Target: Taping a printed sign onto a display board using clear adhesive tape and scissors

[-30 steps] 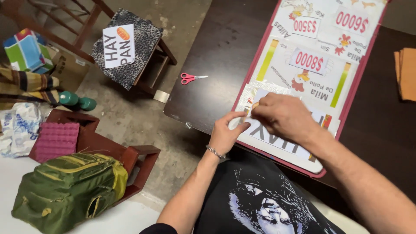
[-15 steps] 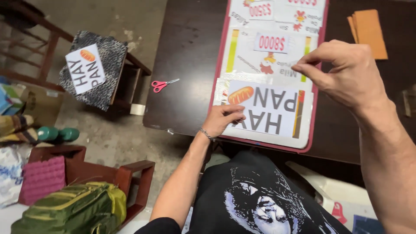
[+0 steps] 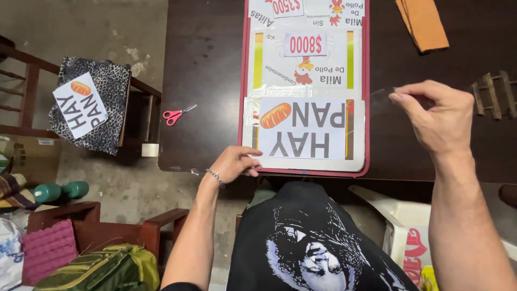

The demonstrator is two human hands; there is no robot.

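Observation:
A red-framed board (image 3: 367, 108) lies on the dark wooden table (image 3: 204, 64), covered with printed paper signs. Nearest me on it is a white sheet with a bread picture and large grey letters (image 3: 301, 129). My left hand (image 3: 235, 164) rests with its fingertips on the board's near left corner, beside that sheet. My right hand (image 3: 433, 116) hovers to the right of the board, thumb and fingers pinched on a strip of clear tape (image 3: 378, 98) that stretches back toward the sheet's right edge.
Red-handled scissors (image 3: 177, 114) lie on the table left of the board. Orange sheets (image 3: 424, 22) and a small wooden rack (image 3: 493, 94) sit at the right. A chair with spotted cloth and another paper sign (image 3: 81, 105), green dumbbells (image 3: 59, 191) and a green backpack (image 3: 102, 269) stand at the left.
My right hand left the sheet, where both hands were together, and moved out to the right with the tape. My left hand stayed at the board's near left corner.

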